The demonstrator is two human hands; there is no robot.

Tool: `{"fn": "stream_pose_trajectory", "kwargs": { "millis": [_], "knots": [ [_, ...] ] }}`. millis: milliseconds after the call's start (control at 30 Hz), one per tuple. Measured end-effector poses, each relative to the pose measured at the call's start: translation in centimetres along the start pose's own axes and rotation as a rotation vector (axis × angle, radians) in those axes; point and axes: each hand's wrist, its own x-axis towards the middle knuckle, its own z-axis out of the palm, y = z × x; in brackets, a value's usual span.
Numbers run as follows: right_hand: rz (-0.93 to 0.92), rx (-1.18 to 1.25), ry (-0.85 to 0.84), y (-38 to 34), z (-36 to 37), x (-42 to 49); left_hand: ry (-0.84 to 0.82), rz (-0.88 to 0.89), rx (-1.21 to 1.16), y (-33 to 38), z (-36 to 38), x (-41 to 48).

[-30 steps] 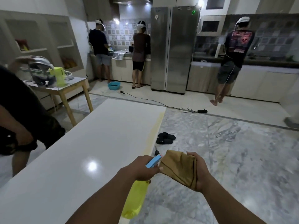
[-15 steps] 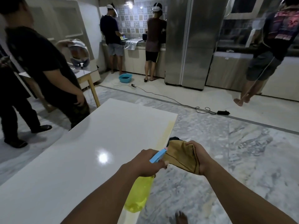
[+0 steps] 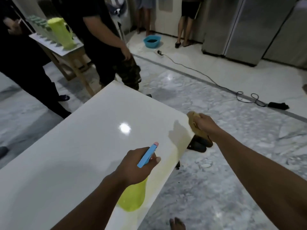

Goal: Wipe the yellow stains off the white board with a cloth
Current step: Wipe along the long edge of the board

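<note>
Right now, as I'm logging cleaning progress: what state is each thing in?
white board: yellow stain streaks its right edge.
cloth: bunched, held in right hand at the board's right edge.
spray bottle: gripped by left hand above the board.
blue basin: on floor, dark contents inside.

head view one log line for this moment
left hand: grips spray bottle | right hand: holds cloth at white board edge | yellow stains: present

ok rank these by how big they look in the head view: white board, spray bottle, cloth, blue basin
white board
spray bottle
cloth, close to the bottle; both partly hidden, so that order is unsure
blue basin, looks smallest but is farthest away, so true size unsure
</note>
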Motion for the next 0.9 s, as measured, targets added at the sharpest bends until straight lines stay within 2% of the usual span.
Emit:
{"fn": "stream_pose_trajectory", "kwargs": {
  "millis": [100,233,300,433,667,900],
  "knots": [
    [-0.227,-0.258,-0.04,0.9,0.8,5.0,0.039,-0.002,-0.07,0.1,0.6,2.0],
    [-0.403,-0.637,-0.199,5.9,3.6,10.5,0.068,-0.006,-0.143,-1.0,1.6,4.0],
    [-0.509,-0.808,-0.2,8.8,5.2,12.1,0.058,-0.035,-0.171,-2.1,2.4,4.7],
    [-0.553,-0.831,-0.108,10.0,5.3,12.9,0.061,-0.066,-0.192,-3.1,3.3,4.6],
    [-0.49,-0.979,0.05,11.7,8.3,13.0,0.124,-0.112,-0.21,-4.4,3.6,3.8],
    [-0.538,-0.984,0.007,12.5,10.5,9.4,0.155,-0.162,-0.218,-6.6,2.8,0.1]
  ]
}}
